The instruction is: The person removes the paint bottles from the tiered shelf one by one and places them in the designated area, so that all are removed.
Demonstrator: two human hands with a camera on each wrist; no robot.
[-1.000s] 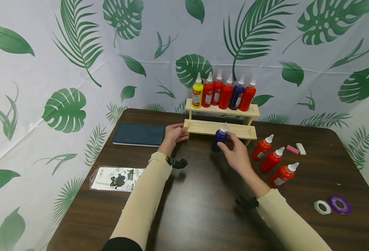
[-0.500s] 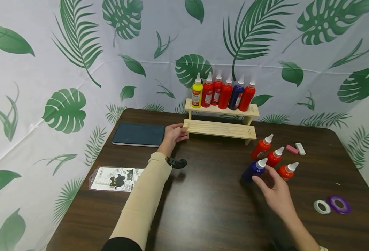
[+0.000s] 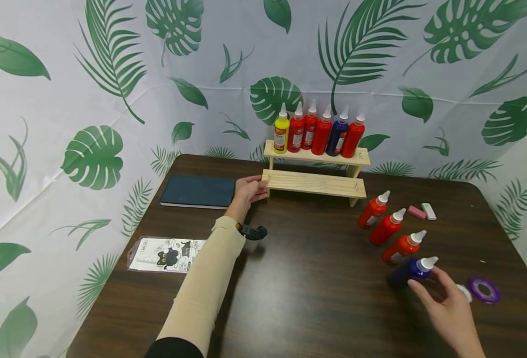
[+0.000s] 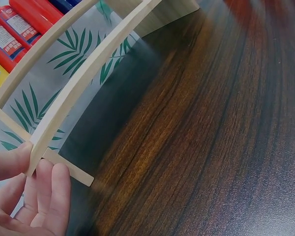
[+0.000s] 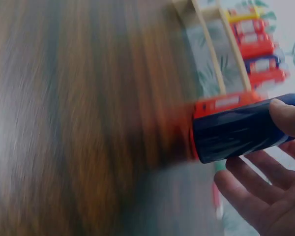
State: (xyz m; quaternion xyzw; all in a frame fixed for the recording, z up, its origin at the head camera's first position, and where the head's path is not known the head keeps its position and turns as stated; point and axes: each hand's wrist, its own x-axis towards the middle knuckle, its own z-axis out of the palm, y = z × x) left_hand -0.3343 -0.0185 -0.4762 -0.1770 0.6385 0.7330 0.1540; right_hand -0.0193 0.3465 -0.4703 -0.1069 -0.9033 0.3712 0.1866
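Note:
My right hand (image 3: 451,311) grips a dark blue paint bottle (image 3: 408,273) with a white nozzle near its top, at the front end of a row of three red bottles (image 3: 385,227). In the right wrist view the blue bottle (image 5: 246,128) lies between thumb and fingers; whether its base touches the table cannot be told. My left hand (image 3: 248,191) pinches the left end of the lower board of a two-tier wooden rack (image 3: 312,183). The left wrist view shows the thumb on top of the board (image 4: 83,73) and the fingers beneath.
On the rack's upper tier stand a yellow bottle (image 3: 281,133), several red ones and a blue bottle (image 3: 337,134). A dark notebook (image 3: 198,191) and a cat-print packet (image 3: 164,255) lie left. Pink and white erasers (image 3: 429,212) and a purple tape roll (image 3: 484,290) lie right.
My right hand has carried the blue bottle from in front of the rack toward the right and nearer to me, past the red bottles. The left hand stays at the rack's end.

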